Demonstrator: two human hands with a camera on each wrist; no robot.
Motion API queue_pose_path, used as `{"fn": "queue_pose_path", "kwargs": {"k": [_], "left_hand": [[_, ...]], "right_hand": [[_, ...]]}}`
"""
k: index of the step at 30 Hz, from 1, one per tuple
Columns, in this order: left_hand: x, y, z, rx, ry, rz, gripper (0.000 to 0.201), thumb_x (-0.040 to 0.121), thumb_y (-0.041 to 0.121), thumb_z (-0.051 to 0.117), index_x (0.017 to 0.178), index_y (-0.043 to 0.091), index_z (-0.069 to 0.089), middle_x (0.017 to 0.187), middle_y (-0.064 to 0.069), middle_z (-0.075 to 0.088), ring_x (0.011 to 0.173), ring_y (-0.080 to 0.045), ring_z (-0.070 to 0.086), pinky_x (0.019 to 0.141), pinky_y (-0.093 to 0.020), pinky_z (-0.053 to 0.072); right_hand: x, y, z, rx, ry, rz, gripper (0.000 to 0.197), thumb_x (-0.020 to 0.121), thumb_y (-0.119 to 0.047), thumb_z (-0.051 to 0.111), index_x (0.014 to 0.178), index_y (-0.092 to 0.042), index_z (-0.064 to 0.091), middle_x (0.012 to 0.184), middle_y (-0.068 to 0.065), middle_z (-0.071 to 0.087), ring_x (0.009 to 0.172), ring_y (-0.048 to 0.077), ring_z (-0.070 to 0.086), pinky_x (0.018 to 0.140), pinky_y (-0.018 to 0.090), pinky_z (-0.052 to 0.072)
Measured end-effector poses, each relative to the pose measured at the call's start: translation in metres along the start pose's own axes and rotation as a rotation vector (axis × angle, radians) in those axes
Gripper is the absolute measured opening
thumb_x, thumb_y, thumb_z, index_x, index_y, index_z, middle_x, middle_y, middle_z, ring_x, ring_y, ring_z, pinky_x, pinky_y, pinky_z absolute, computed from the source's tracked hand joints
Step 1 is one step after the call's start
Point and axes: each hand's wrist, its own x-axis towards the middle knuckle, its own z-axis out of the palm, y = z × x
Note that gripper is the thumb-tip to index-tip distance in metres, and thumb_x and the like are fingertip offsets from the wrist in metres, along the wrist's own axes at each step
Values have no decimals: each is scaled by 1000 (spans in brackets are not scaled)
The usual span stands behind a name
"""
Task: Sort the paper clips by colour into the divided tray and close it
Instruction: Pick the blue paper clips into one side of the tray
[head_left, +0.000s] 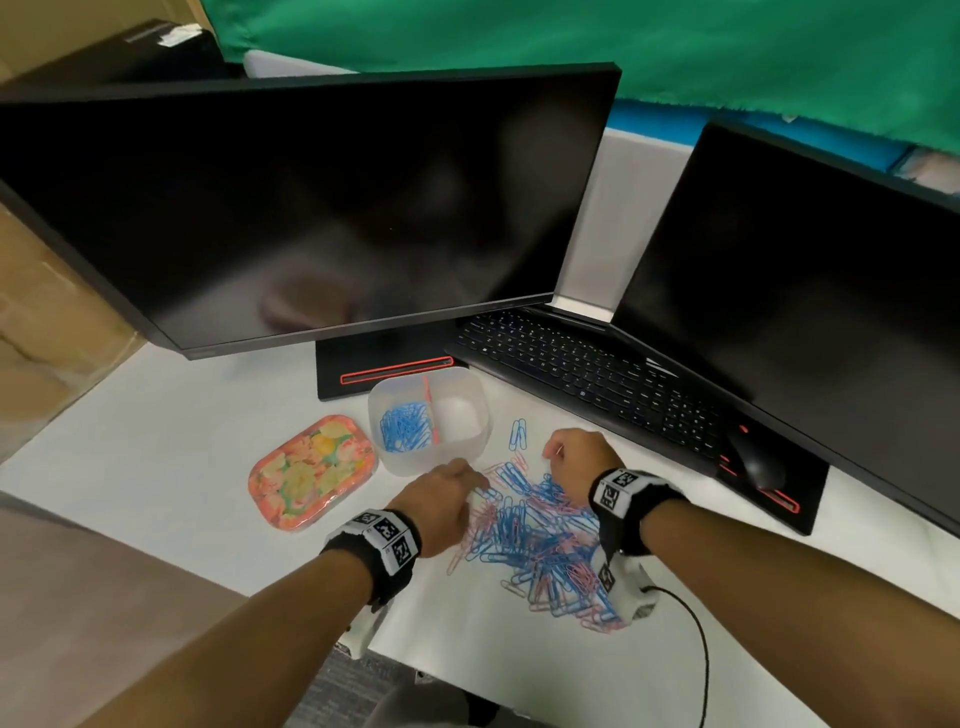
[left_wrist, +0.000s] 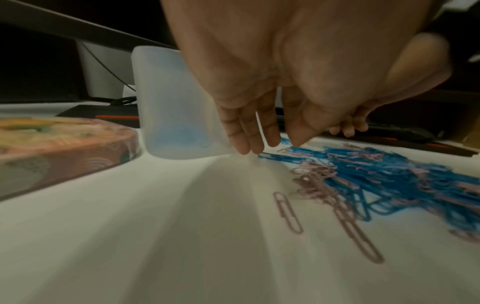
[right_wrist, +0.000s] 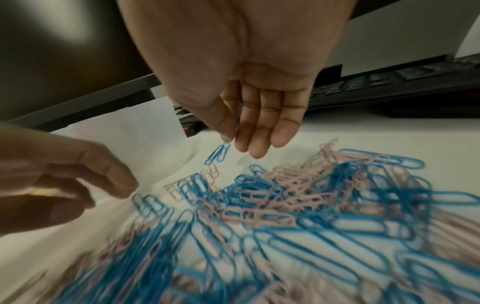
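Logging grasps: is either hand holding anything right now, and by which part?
Nothing is plainly held: both the left hand and right hand hover open-fingered over the clips.

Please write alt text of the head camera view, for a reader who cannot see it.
Two hands, left hand and right hand, reach into a mixed pile of blue and pink paper clips on a white desk. Behind it stands an open divided tray holding blue clips in its left compartment, its patterned lid beside it.

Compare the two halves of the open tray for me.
The left half holds a heap of blue clips; the right half looks bare, with no clips that I can make out. The left half lies nearer the flowered lid; the right half lies nearer the keyboard. Both share the tray's frosted walls and pink divider.
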Motion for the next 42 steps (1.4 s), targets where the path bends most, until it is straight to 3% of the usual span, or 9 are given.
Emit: {"fn": "queue_pose_path", "kwargs": {"k": [8,14,19,25,28,32,35,39,42], "left_hand": [[22,6,-5,299,-103,-78,41,88,-1,46,128,9,49,123,-10,46,104,-30,56,84,-41,53],[25,1,-3,359,-114,-85,24,93,9,48,116,7,51,115,-11,53,102,-29,58,76,-39,50],[21,-7,-2,274,-125,-86,21,94,13,45,112,5,52,112,-13,55,101,-29,58,79,-37,49],[17,-14,-9,114,-124,-127,17,89,7,45,104,8,54,108,-13,61,94,-31,59,78,-39,50],[16,-17,-8,12,-102,-162,33,88,3,46,120,14,50,114,-11,60,100,-32,59,78,-34,45],[15,-24,-3,-58,-89,-187,49,88,6,46,133,24,49,126,-6,56,114,-27,55,96,-35,47],[13,-24,-2,-110,-48,-186,37,90,11,46,123,19,60,119,-8,59,111,-27,56,97,-35,47],[13,-23,-5,-169,19,-178,24,91,15,48,105,12,67,109,-7,65,101,-25,60,89,-34,50],[13,-21,-6,-191,31,-184,22,91,17,46,100,11,65,102,-8,66,95,-24,60,85,-36,52]], "right_hand": [[36,-30,-4,38,89,87,27,84,-5,46,72,-23,63,73,3,59,61,23,54,53,19,39],[52,-33,5,8,76,104,13,83,-8,60,89,-15,69,96,11,70,75,25,61,61,20,43],[60,-30,14,25,56,129,19,80,-13,68,98,-14,67,103,8,69,88,26,66,65,21,48],[69,-26,24,52,70,114,17,78,-7,66,93,-15,65,98,10,68,72,21,58,59,21,43],[72,-24,27,58,67,103,21,80,-2,60,96,-14,64,100,11,68,74,23,57,60,21,43],[73,-19,25,50,45,96,31,81,4,54,107,-12,58,107,16,64,86,29,60,65,24,46],[68,-14,23,-27,-6,18,29,84,2,50,108,-10,62,113,13,63,101,31,60,78,29,50],[66,-15,21,-183,-78,-229,21,84,-3,49,87,-17,65,104,3,58,90,24,60,79,34,52],[68,-20,15,-340,-132,-437,16,85,-6,54,86,-15,67,101,-1,55,92,18,55,79,30,49]]}}
